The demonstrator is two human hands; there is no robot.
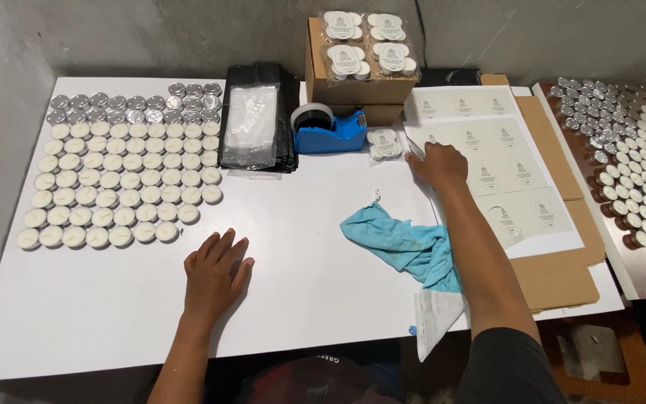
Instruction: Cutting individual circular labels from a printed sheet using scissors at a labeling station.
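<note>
Overhead, labelled parts:
Left hand point(213, 271): flat on the white worktop point(114, 314), fingers spread, holding nothing; nearest to the rows of white tealight candles point(121, 187)
Right hand point(437, 166): rests on the left edge of the sticker sheets point(510, 179); fingers curled on the paper, whether pinching a sheet cannot be told
Blue cloth point(405, 247): crumpled, under the right forearm
Blue tape dispenser point(328, 129): beside black bags point(258, 120); before cardboard box point(353, 82)

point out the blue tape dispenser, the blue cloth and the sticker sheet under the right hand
blue tape dispenser point(336, 135), head view, on its blue body
blue cloth point(405, 247), head view, on the middle folds
sticker sheet point(514, 176), head view, on a bare part right of the right hand point(437, 166)
</note>
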